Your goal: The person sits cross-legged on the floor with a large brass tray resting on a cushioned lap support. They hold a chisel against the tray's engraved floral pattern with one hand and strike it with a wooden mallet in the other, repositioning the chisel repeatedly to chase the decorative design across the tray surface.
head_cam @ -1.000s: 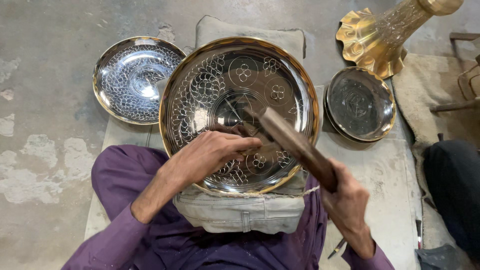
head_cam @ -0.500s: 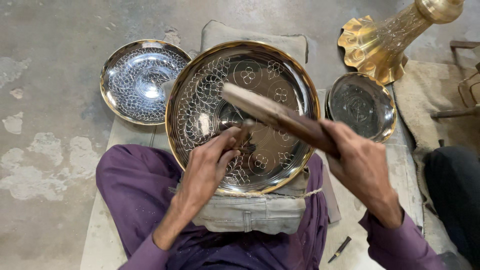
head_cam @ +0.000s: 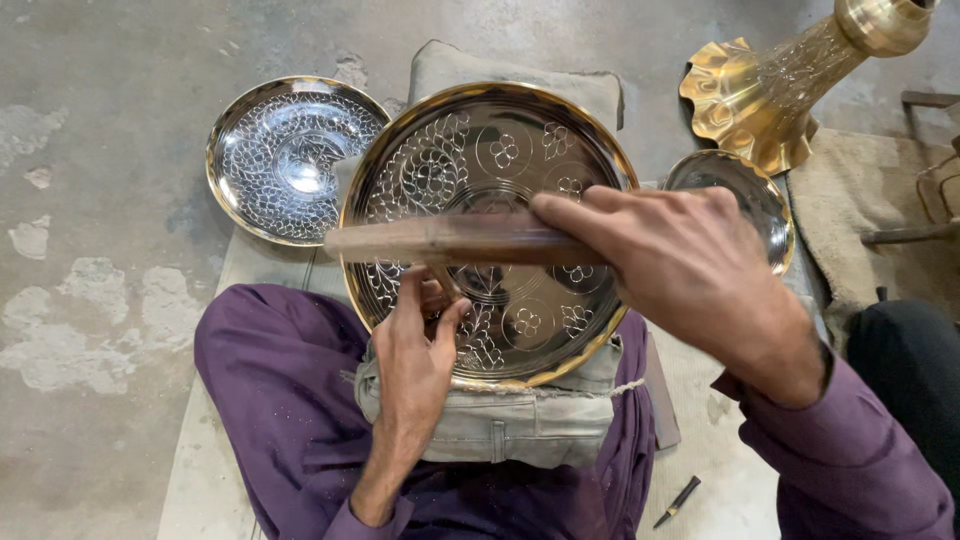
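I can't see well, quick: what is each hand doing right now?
Left hand: closed, pinching a thin tool against the engraved plate.
Right hand: closed around a wooden stick.

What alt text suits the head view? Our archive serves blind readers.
A person's right hand holds a wooden mallet over an engraved brass tray on their lap, while the left hand steadies a small tool on it.

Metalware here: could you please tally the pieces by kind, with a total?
Engraved trays: 2, a large tray in the lap and a small tray on the floor.
Plain dishes: 1, dish.
Brass vases: 1, vase.
Total: 4.
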